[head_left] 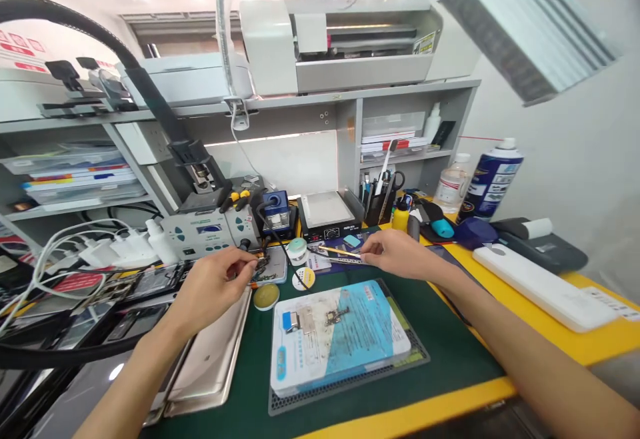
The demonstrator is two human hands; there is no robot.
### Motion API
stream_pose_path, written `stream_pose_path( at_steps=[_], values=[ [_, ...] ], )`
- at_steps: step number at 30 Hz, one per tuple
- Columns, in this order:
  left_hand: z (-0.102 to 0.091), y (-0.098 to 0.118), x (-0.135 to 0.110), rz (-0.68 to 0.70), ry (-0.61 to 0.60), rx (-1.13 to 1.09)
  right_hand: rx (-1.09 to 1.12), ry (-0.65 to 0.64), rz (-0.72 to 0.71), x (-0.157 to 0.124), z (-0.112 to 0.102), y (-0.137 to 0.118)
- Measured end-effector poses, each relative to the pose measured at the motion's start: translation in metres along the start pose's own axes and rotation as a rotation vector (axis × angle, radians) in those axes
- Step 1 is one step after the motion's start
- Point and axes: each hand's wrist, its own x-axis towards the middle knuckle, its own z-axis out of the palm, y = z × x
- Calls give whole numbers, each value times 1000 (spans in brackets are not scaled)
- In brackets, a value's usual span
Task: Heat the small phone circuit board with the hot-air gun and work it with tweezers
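Note:
My left hand (217, 287) is on the left, thumb and fingertips pinched together beside a small tray of tiny parts (273, 267). Anything between those fingertips is too small to make out. Farther right, my right hand (395, 252) has its fingers closed at the near end of thin yellow tweezers (340, 250); a silver thin tool (345, 260) lies just below them. Between my forearms is a blue and white box-like pad (340, 359), stained on top. A metal phone part with a blue tab (300, 321) and a small circuit piece (336, 316) lie on it.
A green mat (450, 332) covers the yellow-edged bench. Gold phone shells (210, 359) are stacked left. Round tins (266, 297), a soldering station (210, 232) and a hot plate (327, 212) stand behind. A black cable crosses the middle; a lamp (520, 26) hangs upper right.

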Motion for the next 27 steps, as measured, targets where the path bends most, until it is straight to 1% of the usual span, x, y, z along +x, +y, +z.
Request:
stream_pose_path(
  at_steps=[4,8,11,14,18,21,23,27],
  values=[
    [-2,-2,-5,-3,51,-54,-73,-87,12,3,7,4],
    [-5,-8,-8,5,71,-89,-87,-84,11,4,11,3],
    [-6,-15,-7,17,79,-100,-23,-63,2,3,9,3],
    [-7,-22,-6,27,103,-95,102,-29,4,2,1,-1],
    [-8,-29,-5,48,126,-69,247,22,-18,-1,-16,-19],
    [-10,-30,-7,76,139,-47,287,47,-43,-1,-25,-40],
    [-11,-30,-8,94,148,-33,279,22,-50,2,-23,-52],
    [-14,-30,-9,102,155,-4,205,-116,-53,9,-6,-64]
  ],
)
